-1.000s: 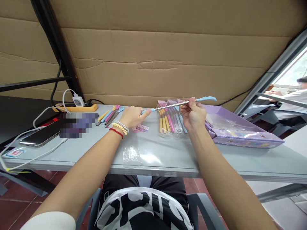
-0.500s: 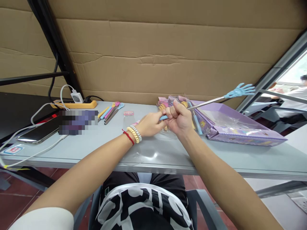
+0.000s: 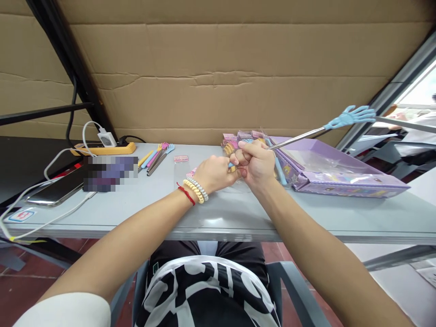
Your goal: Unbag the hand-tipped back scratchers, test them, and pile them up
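Note:
Both my hands meet above the middle of the grey table (image 3: 136,209). My right hand (image 3: 257,163) is a fist around the near end of a telescopic back scratcher (image 3: 299,135), whose metal rod runs up and right to a blue hand-shaped head (image 3: 352,116). My left hand (image 3: 214,171), with bracelets on its wrist, is closed on the scratcher's blue handle end right beside the right fist. Behind the hands lies a pile of bagged scratchers (image 3: 238,138) with yellow, pink and blue handles.
A purple display box (image 3: 340,179) lies on the table's right. Loose scratchers (image 3: 156,156), a small pink label (image 3: 180,159), a phone (image 3: 54,190) with white cables and a yellow power strip (image 3: 102,149) sit left. Cardboard walls the back. Another person sits far right.
The scratcher's head swung out to the right and rose as the rod lengthened. My hands came together at the handle end, and my right hand slid from the rod to a fist there.

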Motion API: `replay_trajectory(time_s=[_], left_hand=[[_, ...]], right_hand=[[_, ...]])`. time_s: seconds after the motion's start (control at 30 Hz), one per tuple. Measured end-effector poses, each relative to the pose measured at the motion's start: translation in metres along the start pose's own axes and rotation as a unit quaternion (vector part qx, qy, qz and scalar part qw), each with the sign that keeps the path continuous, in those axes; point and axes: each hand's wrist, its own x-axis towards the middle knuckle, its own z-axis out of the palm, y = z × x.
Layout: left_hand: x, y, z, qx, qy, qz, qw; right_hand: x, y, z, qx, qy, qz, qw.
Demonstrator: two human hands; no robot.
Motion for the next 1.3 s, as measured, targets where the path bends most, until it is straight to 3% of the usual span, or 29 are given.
replay_trajectory(time_s=[0.2, 0.4, 0.47, 0.6, 0.73, 0.9, 1.0, 1.1, 1.2, 1.3], left_hand=[[0.004, -0.001, -0.005, 0.064, 0.033, -0.035, 0.997], [0.006, -0.050, -0.021, 0.051, 0.066, -0.067, 0.994], [0.009, -0.068, -0.028, -0.009, 0.105, -0.110, 0.988], [0.015, -0.087, -0.032, -0.166, 0.145, -0.165, 0.961], [0.017, -0.090, -0.028, -0.195, 0.121, -0.095, 0.969], [0.011, -0.082, -0.028, -0.229, 0.049, -0.010, 0.972], [0.010, -0.071, -0.029, -0.204, 0.021, -0.019, 0.979], [0.014, -0.070, -0.030, -0.130, 0.066, -0.048, 0.988], [0.019, -0.091, -0.039, -0.020, 0.089, -0.092, 0.992], [0.017, -0.126, -0.059, 0.060, 0.072, -0.170, 0.981]], right_hand=[[0.010, -0.013, -0.006, 0.029, 0.062, -0.050, 0.996], [0.032, -0.042, -0.039, 0.088, 0.157, -0.069, 0.981], [0.034, -0.044, -0.043, 0.086, 0.147, -0.041, 0.985], [0.028, -0.034, -0.034, 0.037, 0.041, 0.082, 0.995], [0.024, -0.026, -0.027, -0.002, -0.015, 0.125, 0.992], [0.026, -0.022, -0.029, -0.012, 0.009, 0.056, 0.998], [0.028, -0.018, -0.029, 0.000, 0.014, 0.015, 1.000], [0.029, -0.015, -0.029, -0.009, 0.016, 0.017, 1.000], [0.029, -0.016, -0.031, -0.024, 0.016, 0.041, 0.999], [0.029, -0.019, -0.032, -0.035, 0.004, 0.061, 0.997]])
